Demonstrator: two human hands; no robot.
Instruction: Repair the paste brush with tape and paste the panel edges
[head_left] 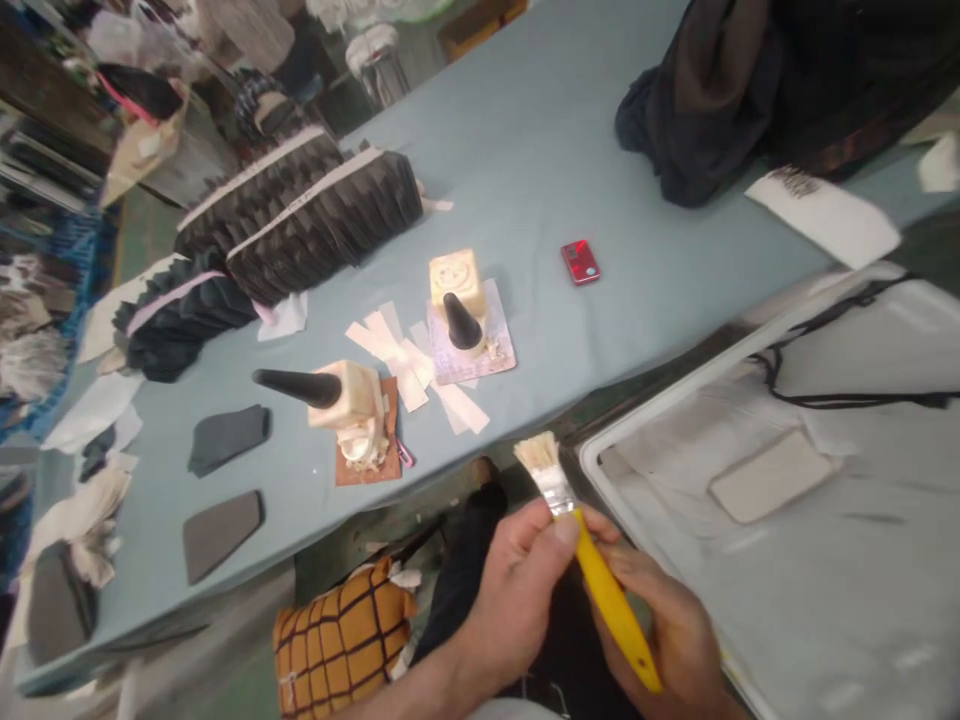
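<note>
Left hand (517,570) has a pinch grip on the brush (594,565) near its bristles (538,453) while the right hand (679,610) cradles the handle (621,622), probably just for steadiness.

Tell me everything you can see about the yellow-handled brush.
The brush has a smooth, plastic-looking yellow handle with a dark hole near its end, a silvery metal collar and short, cream, uneven-tipped bristles. It is held slanted in front of the table, bristles pointing away from the person. The left hand pinches it just below the collar; the right hand curls behind the handle, its grip unclear.
</note>
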